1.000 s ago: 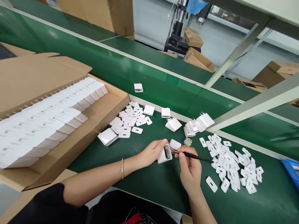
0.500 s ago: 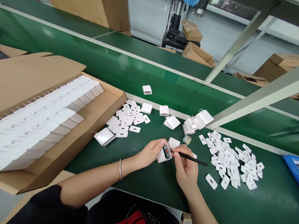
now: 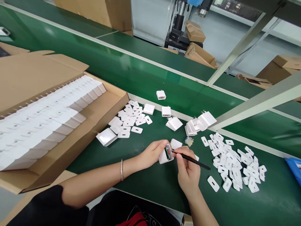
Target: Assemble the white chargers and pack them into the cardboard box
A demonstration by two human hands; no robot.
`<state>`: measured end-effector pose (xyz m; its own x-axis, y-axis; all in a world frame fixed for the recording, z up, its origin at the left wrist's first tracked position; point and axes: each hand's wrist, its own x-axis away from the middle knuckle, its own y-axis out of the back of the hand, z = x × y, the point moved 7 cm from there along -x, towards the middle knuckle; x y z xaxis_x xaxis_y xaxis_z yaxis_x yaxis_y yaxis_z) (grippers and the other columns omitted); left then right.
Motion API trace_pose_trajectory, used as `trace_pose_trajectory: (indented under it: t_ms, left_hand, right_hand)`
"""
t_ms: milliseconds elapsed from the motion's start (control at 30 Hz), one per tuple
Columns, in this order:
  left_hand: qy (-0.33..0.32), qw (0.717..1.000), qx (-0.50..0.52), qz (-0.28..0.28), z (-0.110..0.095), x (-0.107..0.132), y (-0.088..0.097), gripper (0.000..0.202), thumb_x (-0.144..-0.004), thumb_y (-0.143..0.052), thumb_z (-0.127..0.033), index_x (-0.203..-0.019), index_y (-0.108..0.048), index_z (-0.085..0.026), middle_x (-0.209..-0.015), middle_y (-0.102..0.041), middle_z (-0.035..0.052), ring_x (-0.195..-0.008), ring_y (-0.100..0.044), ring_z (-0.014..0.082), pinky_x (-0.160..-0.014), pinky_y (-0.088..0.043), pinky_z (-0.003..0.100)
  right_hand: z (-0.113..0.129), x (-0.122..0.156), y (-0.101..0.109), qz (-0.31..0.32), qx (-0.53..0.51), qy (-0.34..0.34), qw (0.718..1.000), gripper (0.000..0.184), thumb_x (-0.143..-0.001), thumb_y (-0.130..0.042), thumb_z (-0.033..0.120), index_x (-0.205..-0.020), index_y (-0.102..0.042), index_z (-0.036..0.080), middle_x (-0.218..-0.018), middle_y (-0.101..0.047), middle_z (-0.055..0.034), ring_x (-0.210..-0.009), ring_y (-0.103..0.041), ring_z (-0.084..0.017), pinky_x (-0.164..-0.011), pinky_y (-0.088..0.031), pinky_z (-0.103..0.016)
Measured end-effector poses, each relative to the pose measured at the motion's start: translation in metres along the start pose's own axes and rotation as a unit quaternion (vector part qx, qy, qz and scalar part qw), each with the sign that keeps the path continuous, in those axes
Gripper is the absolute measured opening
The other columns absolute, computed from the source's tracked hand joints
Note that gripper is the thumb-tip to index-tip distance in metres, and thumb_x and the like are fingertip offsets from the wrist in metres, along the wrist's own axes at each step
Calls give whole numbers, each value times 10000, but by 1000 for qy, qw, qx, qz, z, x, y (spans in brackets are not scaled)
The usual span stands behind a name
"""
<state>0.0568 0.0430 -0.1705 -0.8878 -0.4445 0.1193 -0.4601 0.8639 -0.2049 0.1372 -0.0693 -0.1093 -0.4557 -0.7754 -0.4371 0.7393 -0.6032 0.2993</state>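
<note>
My left hand [image 3: 150, 154] is closed around a white charger housing [image 3: 164, 158], its open end turned to the right. Inside that opening a green circuit board and an orange-red part show. Between the fingers of my right hand [image 3: 189, 171] is a slim black tool, apparently tweezers [image 3: 198, 162], its tip at the housing's opening. Just behind my hands lies another white charger piece [image 3: 176, 143], partly covered. A small loose circuit assembly [image 3: 188, 141] with a yellow part rests beyond my right hand.
White slotted end plates form a heap at right [image 3: 231, 161] and a smaller one at left [image 3: 129, 117]. White plug chargers [image 3: 199, 122] stand along the rail. An open cardboard box [image 3: 110, 105] holds rows of chargers. A metal post [image 3: 256, 97] slants across the right.
The lone charger on the green surface beyond the rail has shifted right, and a pale object has appeared at the far left edge. My hands keep nearly the same pose on the housing.
</note>
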Motion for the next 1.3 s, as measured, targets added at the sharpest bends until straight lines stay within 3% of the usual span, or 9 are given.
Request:
trace_pose_trajectory:
  t_ms: [400, 500, 633, 1300]
  left_hand:
    - [-5, 1000, -16, -5, -1, 1, 2, 732, -963, -391, -835, -843, -620, -150, -704, -588, 11, -561, -437, 112, -497, -346, 241]
    - [-15, 1000, -17, -1, -3, 1, 1, 715, -979, -388, -812, -849, -625, -150, -751, -629, 29, -589, -460, 118, -513, -359, 243]
    - [-27, 999, -27, -3, -5, 1, 2, 698, -980, -407, -804, -849, -625, -154, -718, -581, 6, -591, -453, 117, -516, -357, 237]
    - [-22, 999, -29, -3, -3, 3, 2, 688, -978, -419, -806, -847, -614, -159, -734, -588, 9, -578, -451, 110, -501, -354, 230]
  right_hand:
    - [2, -1, 1, -23, -54, -4, 998, 161, -1099, -509, 209, -1099, -662, 261, -873, -622, -4, -787, -615, -144, -702, -530, -271]
    - [1, 0, 0, -13, -55, -8, 998, 170, -1092, -526, 197, -1138, -670, 276, -927, -645, -11, -830, -647, -148, -735, -553, -275]
    - [0, 0, -1, -7, -47, -5, 999, 177, -1082, -541, 181, -1134, -680, 277, -920, -645, -16, -846, -676, -165, -740, -569, -293]
    - [2, -2, 0, -2, -26, 17, 1000, 223, -1065, -537, 128, -1145, -685, 274, -895, -666, -11, -866, -652, -177, -766, -529, -319]
